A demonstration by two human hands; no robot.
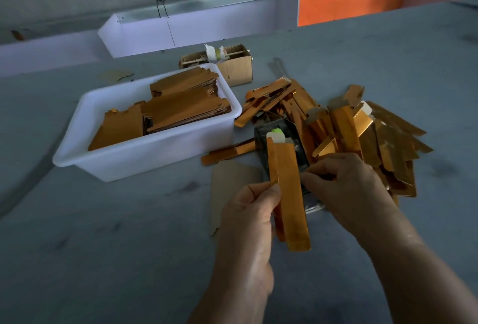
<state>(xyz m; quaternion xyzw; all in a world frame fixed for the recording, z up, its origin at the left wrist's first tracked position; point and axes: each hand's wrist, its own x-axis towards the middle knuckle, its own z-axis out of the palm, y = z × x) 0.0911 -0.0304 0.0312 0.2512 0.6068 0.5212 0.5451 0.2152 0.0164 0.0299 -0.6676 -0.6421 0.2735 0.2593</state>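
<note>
My left hand (252,217) grips a long, narrow gold foil carton (289,191) by its left edge, holding it up over the table. A white and green item (278,135) pokes out of the carton's far end. My right hand (346,189) has its fingers curled and pinches the carton's right edge near its middle. Under the carton lies a dark tray (297,153), mostly hidden. To the right spreads a loose heap of gold cartons (362,132).
A white plastic tub (144,155) at the left holds stacks of flat gold carton blanks (181,106). Behind it stands a small cardboard box (238,67) with a tape roll on a stick. A brown cardboard sheet (232,178) lies on the grey table. White and orange partitions line the back.
</note>
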